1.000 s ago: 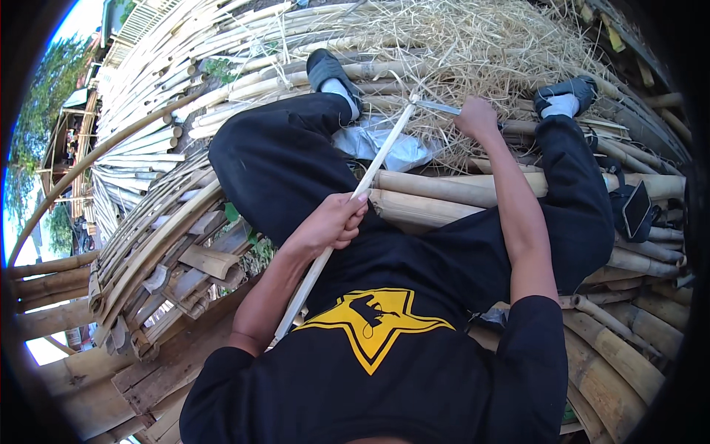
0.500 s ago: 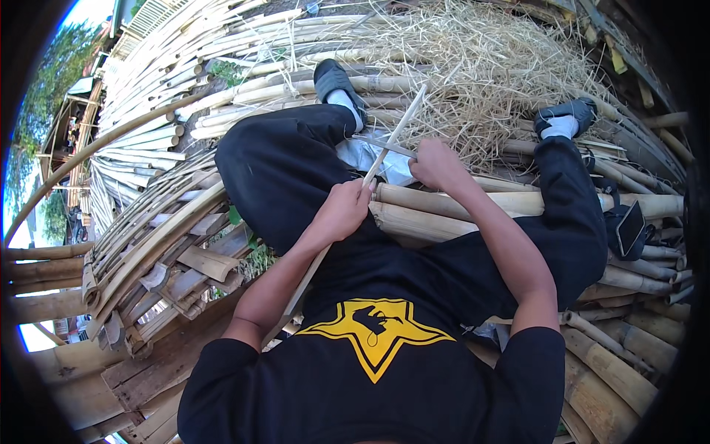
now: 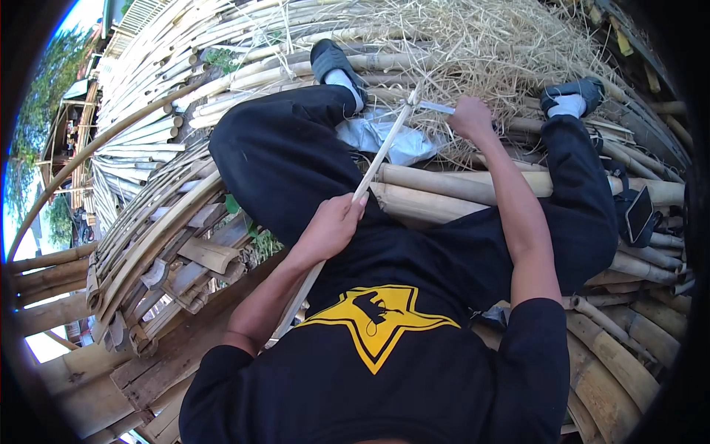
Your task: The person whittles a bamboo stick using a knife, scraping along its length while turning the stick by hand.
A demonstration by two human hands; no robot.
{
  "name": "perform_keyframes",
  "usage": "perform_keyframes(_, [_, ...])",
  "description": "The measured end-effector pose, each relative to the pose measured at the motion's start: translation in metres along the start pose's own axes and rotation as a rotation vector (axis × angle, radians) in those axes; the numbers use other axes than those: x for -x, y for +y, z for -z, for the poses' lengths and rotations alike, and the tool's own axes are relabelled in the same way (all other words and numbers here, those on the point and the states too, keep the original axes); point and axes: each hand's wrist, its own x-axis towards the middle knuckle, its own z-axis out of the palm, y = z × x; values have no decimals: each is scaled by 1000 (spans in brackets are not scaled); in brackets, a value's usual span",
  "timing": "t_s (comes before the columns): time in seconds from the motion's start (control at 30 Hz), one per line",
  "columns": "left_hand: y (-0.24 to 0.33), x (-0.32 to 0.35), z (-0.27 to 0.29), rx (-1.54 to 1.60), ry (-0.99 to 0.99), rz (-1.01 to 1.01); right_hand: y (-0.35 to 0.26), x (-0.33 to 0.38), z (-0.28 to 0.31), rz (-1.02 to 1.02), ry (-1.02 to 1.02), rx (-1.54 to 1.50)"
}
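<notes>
A long pale bamboo strip slants from beside my left forearm up past my knee to its far tip. My left hand is closed around its middle, thumb along the strip. Farther out, my right hand is closed on the handle of a knife. The light-coloured blade lies across the strip near its far end, where thin shavings curl up. The knife's handle is hidden in my fist.
Bamboo poles lie between my legs, with a silvery plastic sheet beyond. A heap of shavings spreads ahead. Split bamboo pieces are stacked at left. A phone sits by my right knee.
My right hand has pushed the knife away along the strip, from near its middle to the far end. Shavings now curl at the tip. My left hand keeps its hold and has shifted slightly nearer.
</notes>
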Motion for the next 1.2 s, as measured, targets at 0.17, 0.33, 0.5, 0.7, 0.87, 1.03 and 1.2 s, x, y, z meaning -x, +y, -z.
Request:
perform_keyframes(0.17, [13, 13, -1, 369, -112, 261, 3, 0, -3, 89, 2, 3])
perform_keyframes(0.33, [12, -14, 11, 553, -178, 240, -18, 20, 12, 27, -435, -440])
perform_keyframes(0.5, [17, -23, 21, 664, -205, 165, -27, 40, 33, 196, -265, -520])
perform_keyframes(0.7, [20, -22, 25, 707, -221, 128, -46, 72, 61, 321, -60, -226])
perform_keyframes(0.87, [20, -23, 22, 655, -224, 147, -62, 91, 41, 560, -70, -123])
perform_keyframes(1.03, [15, -15, 17, 622, -261, 152, -33, 74, 52, 778, -57, 10])
perform_keyframes(1.2, [9, -13, 20, 694, -321, 209, 56, 0, 74, 66, 424, -81])
